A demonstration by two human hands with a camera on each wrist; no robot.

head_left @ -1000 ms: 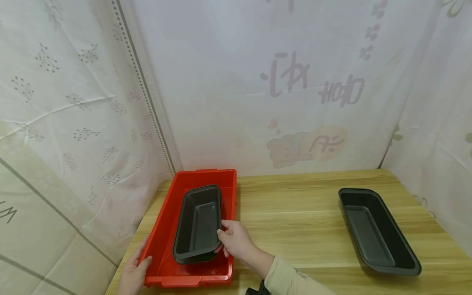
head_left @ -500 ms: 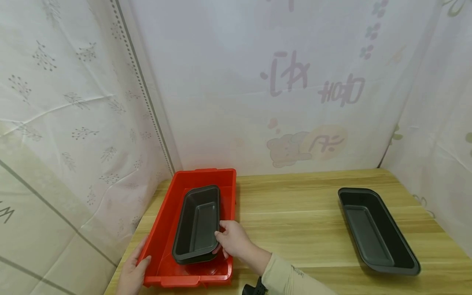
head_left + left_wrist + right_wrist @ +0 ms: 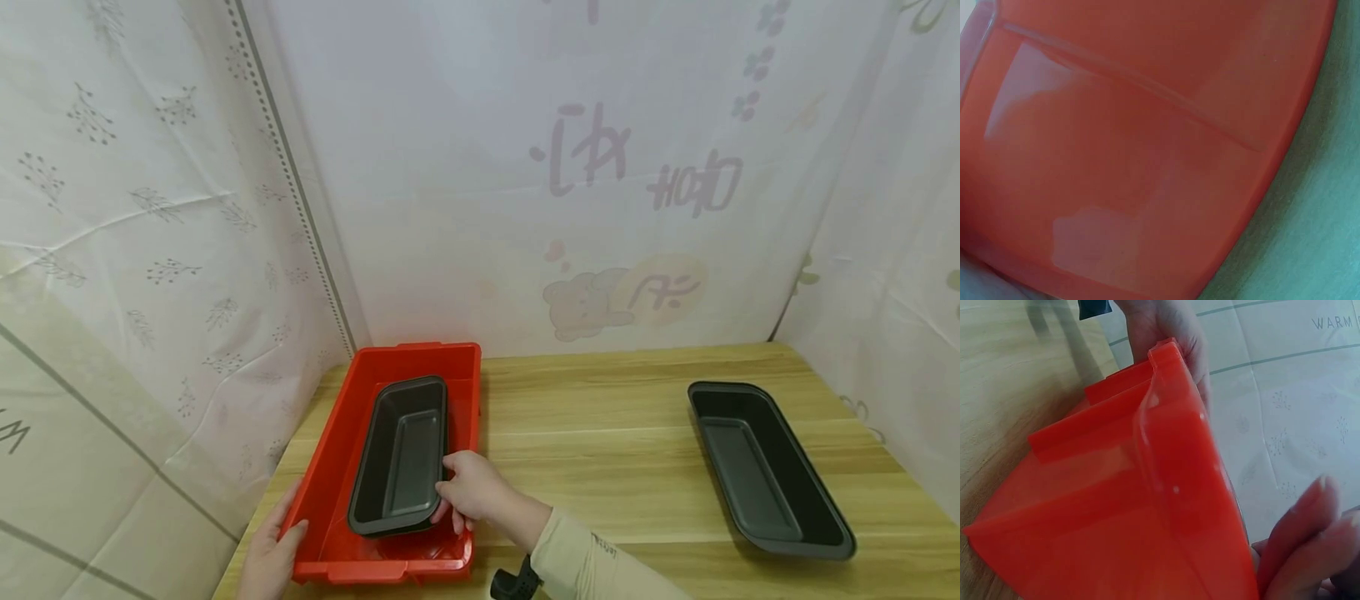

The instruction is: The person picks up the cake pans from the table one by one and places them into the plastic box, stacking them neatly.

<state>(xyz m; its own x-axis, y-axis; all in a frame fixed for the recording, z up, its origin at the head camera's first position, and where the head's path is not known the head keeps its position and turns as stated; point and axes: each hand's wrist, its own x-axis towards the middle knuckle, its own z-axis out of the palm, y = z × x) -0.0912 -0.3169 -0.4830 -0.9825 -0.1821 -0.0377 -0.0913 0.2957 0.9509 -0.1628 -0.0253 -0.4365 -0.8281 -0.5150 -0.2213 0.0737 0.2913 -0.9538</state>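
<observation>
Pinching right rim of black loaf pan [image 3: 411, 462] between right hand [image 3: 477, 490] thumb and fingers; holding it inside red plastic tray [image 3: 367, 572], perhaps touching tray floor, hard to tell. Gripping tray's left wall near front corner with left hand [image 3: 270, 554], hooking thumb over rim. Seeing second loaf pan [image 3: 753, 479] on wooden table [image 3: 585, 467], well apart at right.

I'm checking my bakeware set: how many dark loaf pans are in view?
2: one loaf pan inside the red tray, held at its edge by the right hand; the other pan on the table at the right. Another nested beneath either would be hidden.
</observation>
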